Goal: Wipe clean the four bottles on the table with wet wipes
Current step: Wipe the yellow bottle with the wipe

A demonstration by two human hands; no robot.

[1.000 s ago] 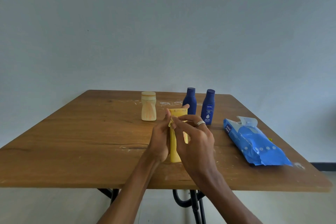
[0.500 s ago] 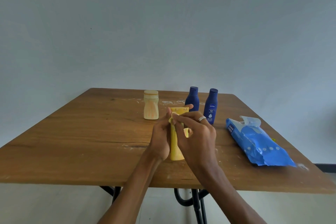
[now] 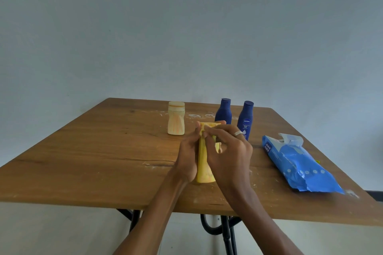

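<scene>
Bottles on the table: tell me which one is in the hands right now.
The yellow bottle, gripped by the left hand and the right hand. The cream bottle and two blue bottles stand untouched behind.

A square wooden table (image 3: 87, 157) fills the lower part of the view, its brown top streaked with pale smears and flecks (thickest near the far edge and along the near right side). A dark crack runs across the grain. Black metal legs (image 3: 226, 232) show beneath the near edge. Behind stands a plain grey-white wall (image 3: 186, 27), with a dark skirting strip (image 3: 376, 195) at the far right.
</scene>
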